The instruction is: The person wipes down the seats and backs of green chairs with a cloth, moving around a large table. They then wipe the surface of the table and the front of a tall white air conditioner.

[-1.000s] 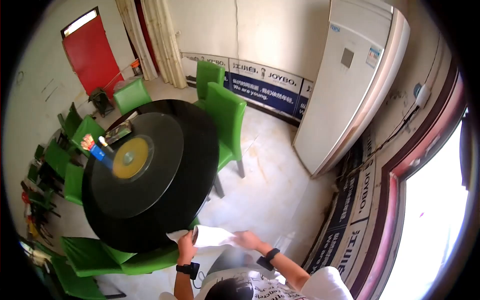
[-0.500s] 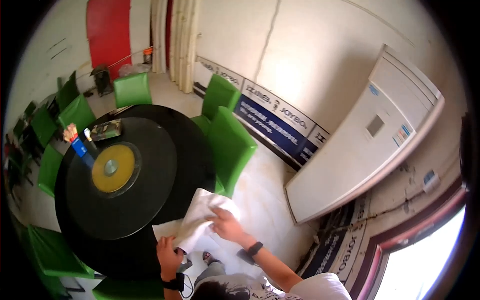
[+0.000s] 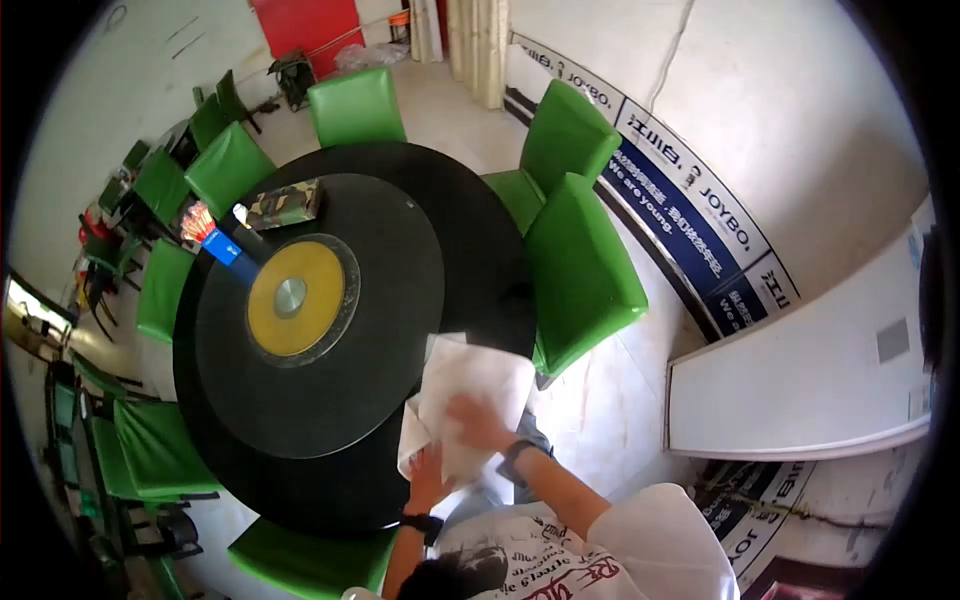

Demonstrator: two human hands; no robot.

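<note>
A white cloth [image 3: 465,385] hangs spread over the near edge of a round black table [image 3: 470,250]. My right hand [image 3: 478,420] lies flat on the cloth with fingers spread, blurred by motion. My left hand [image 3: 430,470] is under the cloth's lower left part and grips its edge. Both wrists wear dark bands. A black turntable disc [image 3: 390,300] with a yellow centre [image 3: 295,298] sits on the table.
Green chairs [image 3: 585,275] ring the table on all sides. A camouflage tissue box [image 3: 283,204], a blue box [image 3: 222,246] and small items stand on the disc's far side. A white cabinet [image 3: 800,390] stands at the right, a red door [image 3: 305,20] at the back.
The view has swung down and nearer to the table. The cloth went from bunched between both hands to unfolded and laid over the table edge, with my right hand now on top of it.
</note>
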